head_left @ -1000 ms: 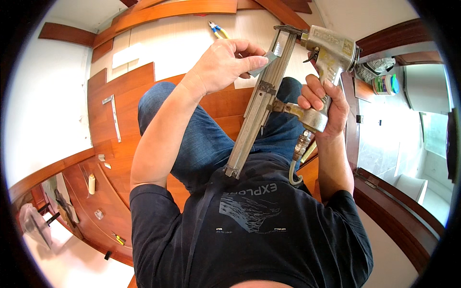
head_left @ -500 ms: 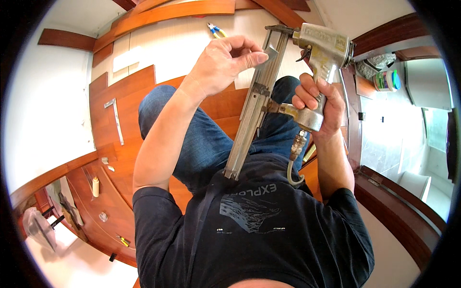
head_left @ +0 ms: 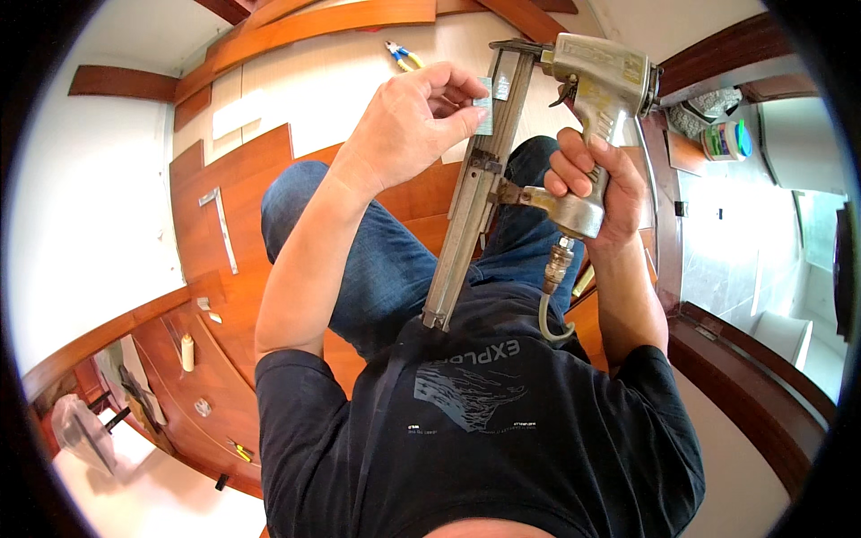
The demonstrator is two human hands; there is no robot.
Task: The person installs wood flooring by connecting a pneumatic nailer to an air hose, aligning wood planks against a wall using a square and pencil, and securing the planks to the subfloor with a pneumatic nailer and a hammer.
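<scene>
My right hand (head_left: 603, 190) is wrapped round the handle of a metal pneumatic nail gun (head_left: 599, 73), held up over my lap. Its long magazine (head_left: 465, 220) slants down toward my shirt, and an air hose coupling (head_left: 558, 262) hangs below the handle. Between the thumb and fingers of my left hand (head_left: 408, 125) is a small grey-green strip of nails (head_left: 483, 106), beside the magazine's upper part. A shiny patch (head_left: 502, 85) shows on the magazine there; I cannot make out whether it is another strip.
Reddish-brown floorboards (head_left: 235, 170) lie around me, with loose planks (head_left: 323, 31) at the far side. Pliers (head_left: 404, 56) lie ahead, a metal square (head_left: 220, 229) and a glue bottle (head_left: 187, 352) to the left. A tub (head_left: 726, 142) stands at right, past a doorway sill.
My left hand has drawn the nail strip slightly left, off the magazine, and turned its flat face into view. The nail gun has shifted only slightly in my right hand.
</scene>
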